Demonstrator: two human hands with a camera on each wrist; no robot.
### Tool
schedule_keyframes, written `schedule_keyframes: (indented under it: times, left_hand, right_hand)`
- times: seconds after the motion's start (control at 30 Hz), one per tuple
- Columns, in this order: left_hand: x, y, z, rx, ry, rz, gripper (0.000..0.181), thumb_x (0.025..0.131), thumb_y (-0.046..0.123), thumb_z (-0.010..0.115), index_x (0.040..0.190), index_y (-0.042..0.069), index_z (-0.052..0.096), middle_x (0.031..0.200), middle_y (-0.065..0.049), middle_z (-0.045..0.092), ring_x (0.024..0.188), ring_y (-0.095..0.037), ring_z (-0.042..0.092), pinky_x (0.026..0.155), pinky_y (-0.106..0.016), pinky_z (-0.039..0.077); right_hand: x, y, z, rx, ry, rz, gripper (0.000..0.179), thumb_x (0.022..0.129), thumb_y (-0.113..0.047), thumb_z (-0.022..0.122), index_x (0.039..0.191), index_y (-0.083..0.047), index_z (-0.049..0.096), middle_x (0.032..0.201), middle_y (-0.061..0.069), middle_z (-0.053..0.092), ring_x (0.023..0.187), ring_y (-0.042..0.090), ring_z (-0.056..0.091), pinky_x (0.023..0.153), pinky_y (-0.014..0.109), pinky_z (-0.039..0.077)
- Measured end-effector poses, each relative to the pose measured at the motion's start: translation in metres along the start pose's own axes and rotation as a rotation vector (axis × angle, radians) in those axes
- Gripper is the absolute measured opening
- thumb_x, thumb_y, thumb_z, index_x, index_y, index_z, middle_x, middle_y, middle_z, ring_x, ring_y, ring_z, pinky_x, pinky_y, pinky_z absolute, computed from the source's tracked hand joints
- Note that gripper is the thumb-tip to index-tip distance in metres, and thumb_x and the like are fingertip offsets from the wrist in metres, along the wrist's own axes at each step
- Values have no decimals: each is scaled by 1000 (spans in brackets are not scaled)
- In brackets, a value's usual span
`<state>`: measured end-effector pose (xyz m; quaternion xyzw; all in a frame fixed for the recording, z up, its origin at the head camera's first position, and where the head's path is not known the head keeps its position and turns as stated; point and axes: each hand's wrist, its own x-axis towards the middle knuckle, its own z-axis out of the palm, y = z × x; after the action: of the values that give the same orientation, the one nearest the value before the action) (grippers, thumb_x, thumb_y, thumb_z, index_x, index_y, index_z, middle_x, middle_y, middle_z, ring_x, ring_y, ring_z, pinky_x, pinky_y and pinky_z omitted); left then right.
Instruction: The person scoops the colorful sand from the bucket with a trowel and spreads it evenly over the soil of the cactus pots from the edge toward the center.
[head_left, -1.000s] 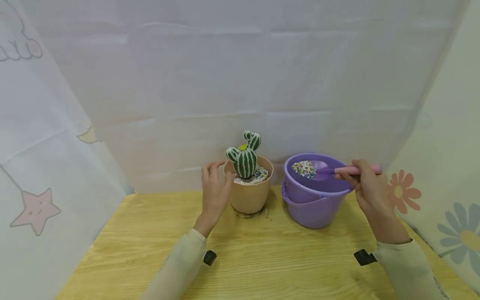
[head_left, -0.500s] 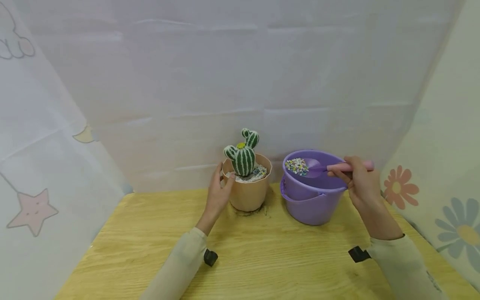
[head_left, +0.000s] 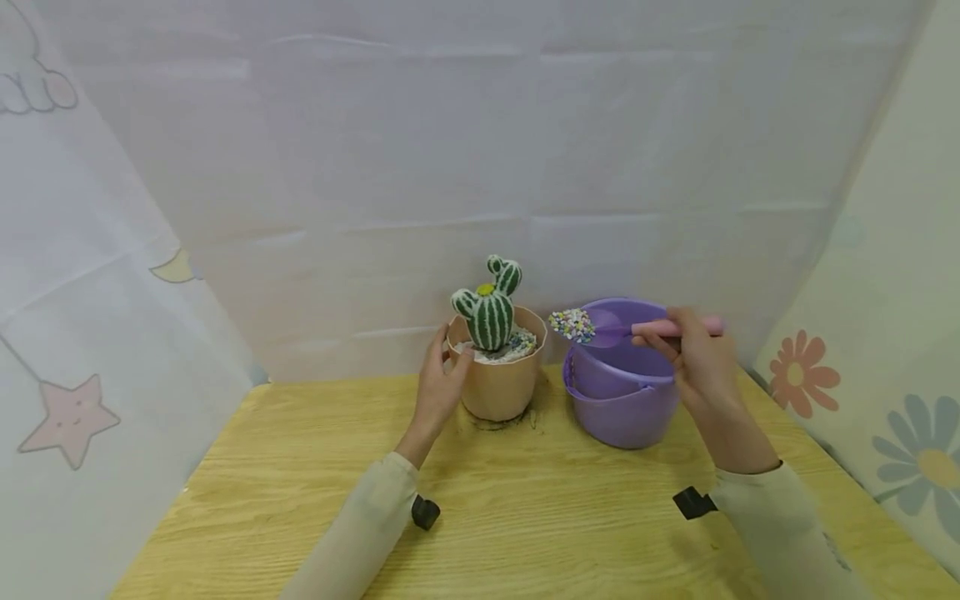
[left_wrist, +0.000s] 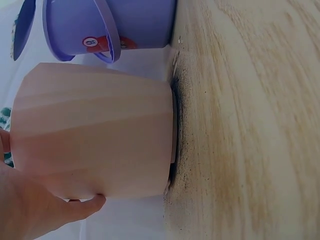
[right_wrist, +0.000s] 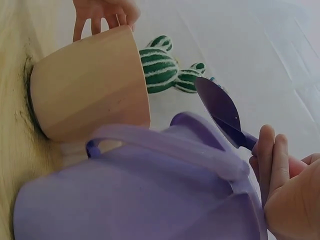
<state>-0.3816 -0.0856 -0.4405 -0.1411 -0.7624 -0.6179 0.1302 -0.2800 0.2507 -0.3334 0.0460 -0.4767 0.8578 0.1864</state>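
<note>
A peach flowerpot (head_left: 498, 387) stands on the table, holding a green-and-white striped cactus (head_left: 491, 321) set in white and coloured pebbles. My left hand (head_left: 437, 387) holds the pot's left side, thumb at the rim and fingers round the side, as the left wrist view (left_wrist: 35, 210) also shows. In my right hand (head_left: 701, 358) is the pink handle of a small trowel (head_left: 613, 328). Its purple blade carries coloured pebbles (head_left: 572, 325) and is raised over the left rim of a purple bucket (head_left: 622, 412), near the pot. The bucket's lower inside is hidden.
Wooden tabletop (head_left: 480, 517) spreads in front of the pot and bucket. Dark crumbs (left_wrist: 182, 125) lie round the pot's base. The bucket's handle (right_wrist: 165, 145) hangs down on its near side. Pale cloth walls (head_left: 375, 167) stand behind and at both sides.
My right hand has moved left with the loaded trowel, from over the bucket to its left rim, closer to the pot. My left hand has closed in on the pot's side.
</note>
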Motion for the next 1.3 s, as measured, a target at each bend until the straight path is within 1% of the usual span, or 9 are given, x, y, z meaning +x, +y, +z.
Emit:
schedule_keyframes:
  times: [0.1,0.2,0.37,0.57,0.77,0.93,1.03,1.17,1.3]
  left_hand:
    - [0,-1,2,-17,2,4,73,101,53,57,162,26,27,162,0,29,139,-33,38,106,-55,42]
    - [-1,-2,5,-34,7,10,70,103,50,56,162,25,28,162,-1,30,138,-34,38,107,-56,41]
    - [-1,-2,10,-62,15,-4,67,105,49,52,162,21,29,162,0,31,138,-30,39,107,-51,42]
    - [0,3,14,-93,16,-10,66,104,48,52,161,22,31,161,-2,32,139,-32,40,107,-49,42]
    - [0,3,16,-88,20,-12,64,105,44,53,161,21,32,161,-2,33,138,-34,41,106,-48,43]
    - [0,2,15,-78,16,-10,62,106,45,50,161,22,31,162,-3,31,137,-33,41,107,-50,42]
    - [0,1,15,-93,17,-3,59,108,42,48,161,21,31,163,-4,30,138,-34,41,109,-50,40]
    - [1,0,15,-102,12,8,56,109,39,46,161,22,32,163,-2,30,138,-33,41,110,-48,40]
    - [2,0,16,-99,5,20,56,109,41,45,161,23,32,163,-1,30,136,-30,43,108,-46,42]
  right_hand:
    - [1,3,6,19,-6,13,34,105,-1,51,85,17,73,77,27,70,67,34,73,79,33,57]
    - [3,5,11,30,-4,28,35,105,0,50,83,15,74,75,27,70,65,33,73,76,32,58]
    - [5,9,19,-6,14,45,37,103,0,49,79,12,76,72,25,70,61,31,73,72,30,58]
    - [5,14,26,-5,-24,37,37,103,3,48,80,12,75,74,25,70,62,32,73,72,31,58]
    - [3,20,34,-56,-9,73,34,103,-1,52,81,10,76,76,24,71,64,31,73,73,32,58]
    - [2,27,44,-100,-13,88,34,102,-1,52,81,9,77,76,23,71,65,29,74,74,32,59]
    - [1,32,50,-119,-13,97,34,101,-1,51,80,9,77,76,23,72,66,30,74,76,33,58]
    - [0,39,57,-149,10,101,33,99,-1,53,79,9,76,76,23,71,67,30,74,80,34,58]
    - [0,47,64,-225,45,82,33,98,-5,55,79,10,77,74,22,71,66,29,74,79,36,58]
